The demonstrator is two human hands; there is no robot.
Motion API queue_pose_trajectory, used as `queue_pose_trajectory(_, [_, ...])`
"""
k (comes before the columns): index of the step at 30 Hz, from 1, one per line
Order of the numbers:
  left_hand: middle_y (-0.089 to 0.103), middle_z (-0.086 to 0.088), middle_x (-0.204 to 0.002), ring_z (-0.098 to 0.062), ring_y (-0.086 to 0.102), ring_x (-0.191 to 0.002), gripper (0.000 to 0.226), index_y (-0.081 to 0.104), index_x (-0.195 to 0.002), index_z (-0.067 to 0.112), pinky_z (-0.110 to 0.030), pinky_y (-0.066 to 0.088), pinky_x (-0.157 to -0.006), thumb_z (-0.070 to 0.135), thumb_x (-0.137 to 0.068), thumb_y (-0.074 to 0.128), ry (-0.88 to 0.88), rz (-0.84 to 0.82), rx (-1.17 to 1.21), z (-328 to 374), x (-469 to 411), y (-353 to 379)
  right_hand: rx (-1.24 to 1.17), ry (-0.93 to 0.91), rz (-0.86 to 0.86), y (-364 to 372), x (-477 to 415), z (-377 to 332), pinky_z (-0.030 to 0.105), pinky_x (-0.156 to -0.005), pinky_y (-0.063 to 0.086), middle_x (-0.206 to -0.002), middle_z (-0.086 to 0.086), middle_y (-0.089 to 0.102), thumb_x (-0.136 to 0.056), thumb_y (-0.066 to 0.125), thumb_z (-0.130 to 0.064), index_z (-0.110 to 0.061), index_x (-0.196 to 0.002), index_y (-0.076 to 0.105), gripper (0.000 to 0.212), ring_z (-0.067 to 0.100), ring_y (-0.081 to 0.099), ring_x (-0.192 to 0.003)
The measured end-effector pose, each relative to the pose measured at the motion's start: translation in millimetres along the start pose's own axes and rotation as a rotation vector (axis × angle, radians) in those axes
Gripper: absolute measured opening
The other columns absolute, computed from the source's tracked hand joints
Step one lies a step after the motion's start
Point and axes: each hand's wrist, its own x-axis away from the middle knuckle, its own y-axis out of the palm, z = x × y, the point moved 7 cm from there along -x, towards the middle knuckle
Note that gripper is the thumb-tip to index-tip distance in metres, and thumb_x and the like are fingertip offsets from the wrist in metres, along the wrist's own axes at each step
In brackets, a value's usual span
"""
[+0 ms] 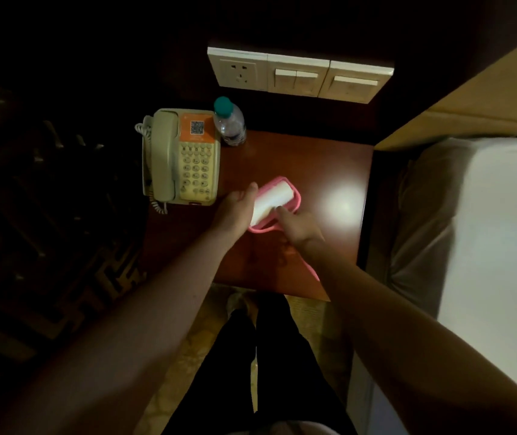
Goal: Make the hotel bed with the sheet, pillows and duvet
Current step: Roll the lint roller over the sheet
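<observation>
At centre frame the left hand (235, 211) and right hand (298, 229) grip a lint roller (269, 200) nested in its pink cover (295, 199) on the table (313, 158), near a telephone (185, 158) and capped water bottle (230, 124), with the white-sheeted bed (502, 215) at right.

The worktop (313, 164) is reddish-brown, the phone (169, 158) beige with an orange label (197, 138), the bottle cap (222, 104) teal, the roller (271, 200) pink and white, the sheet (502, 230) white, the carpet (46, 215) dark with geometric lines.
</observation>
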Motion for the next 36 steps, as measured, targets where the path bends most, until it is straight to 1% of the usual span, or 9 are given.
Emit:
queue_pose_trajectory(3, [0.067,-0.013,-0.101,-0.028,0.065,-0.088,0.059,0.063,-0.112,0.008,-0.035,0.05,-0.076,0.059,-0.093,0.042,-0.104,0.023,0.016,-2,2,-5,0.008,-0.026,-0.049,-6,8,2,0.028,-0.048,0.044,-0.071,0.009,0.059,-0.094,0.051,-0.036,-0.005,-0.099,0.061,0.033,0.023,0.055,-0.057])
queue_pose_trajectory(8, [0.065,-0.012,-0.108,-0.027,0.065,-0.096,0.047,0.055,-0.117,0.012,-0.04,0.056,-0.08,0.051,-0.09,0.054,-0.251,-0.237,0.056,-13,17,10,0.018,-0.024,-0.105,-10,24,9,0.024,-0.042,0.041,-0.058,0.006,0.052,-0.096,0.049,-0.033,-0.007,-0.082,0.059,0.031,0.018,0.048,-0.043])
queue_pose_trajectory(14, [0.068,-0.015,-0.107,-0.029,0.064,-0.092,0.046,0.065,-0.109,0.006,-0.033,0.05,-0.076,0.048,-0.09,0.057,0.032,-0.107,-0.07,-1,6,14,-0.068,0.042,-0.034,-5,30,18,0.021,-0.04,0.037,-0.053,0.008,0.051,-0.094,0.047,-0.031,-0.004,-0.074,0.057,0.035,0.016,0.043,-0.035])
queue_pose_trajectory(17, [0.066,-0.01,-0.113,-0.027,0.063,-0.1,0.046,0.062,-0.114,0.012,-0.036,0.051,-0.082,0.05,-0.089,0.057,0.062,-0.113,-0.123,-5,-3,23,-0.066,0.098,0.002,-10,26,24,0.022,-0.041,0.038,-0.057,0.01,0.052,-0.094,0.046,-0.032,0.0,-0.088,0.062,0.037,0.018,0.045,-0.038])
queue_pose_trajectory(21, [0.061,-0.005,-0.114,-0.019,0.058,-0.091,0.04,0.056,-0.12,0.013,-0.029,0.044,-0.067,0.041,-0.091,0.057,0.071,-0.044,-0.185,-12,-17,16,-0.051,0.116,0.025,-12,23,37,0.025,-0.044,0.041,-0.058,0.012,0.054,-0.095,0.045,-0.034,-0.001,-0.082,0.061,0.038,0.022,0.046,-0.04])
queue_pose_trajectory(24, [0.057,-0.005,-0.114,-0.02,0.057,-0.093,0.044,0.051,-0.12,0.011,-0.028,0.041,-0.071,0.031,-0.085,0.066,0.166,0.04,-0.348,-10,-29,1,-0.074,0.08,0.037,-2,21,43,0.028,-0.048,0.043,-0.063,0.014,0.058,-0.096,0.047,-0.033,0.0,-0.085,0.062,0.038,0.023,0.05,-0.046])
queue_pose_trajectory(28, [0.057,-0.011,-0.115,-0.031,0.06,-0.1,0.046,0.046,-0.109,0.012,-0.038,0.053,-0.077,0.029,-0.076,0.072,0.238,0.072,-0.538,-20,-43,-1,-0.123,0.066,0.125,12,17,47,0.03,-0.049,0.044,-0.064,0.011,0.057,-0.095,0.045,-0.028,-0.006,-0.083,0.059,0.029,0.023,0.052,-0.048])
queue_pose_trajectory(33, [0.05,-0.014,-0.126,-0.032,0.049,-0.117,0.057,0.047,-0.12,0.006,-0.044,0.048,-0.091,0.026,-0.075,0.077,0.263,0.107,-0.82,-46,-51,6,-0.33,0.1,0.229,19,10,67,0.028,-0.047,0.041,-0.066,0.009,0.054,-0.092,0.047,-0.025,-0.004,-0.096,0.056,0.023,0.022,0.05,-0.051])
queue_pose_trajectory(36, [0.045,-0.015,-0.132,-0.033,0.043,-0.123,0.053,0.048,-0.124,0.006,-0.041,0.043,-0.097,0.013,-0.078,0.073,0.237,0.054,-0.854,-59,-48,15,-0.435,0.096,0.212,21,14,71,0.027,-0.046,0.039,-0.064,0.008,0.051,-0.094,0.048,-0.021,-0.006,-0.088,0.054,0.017,0.022,0.047,-0.05])
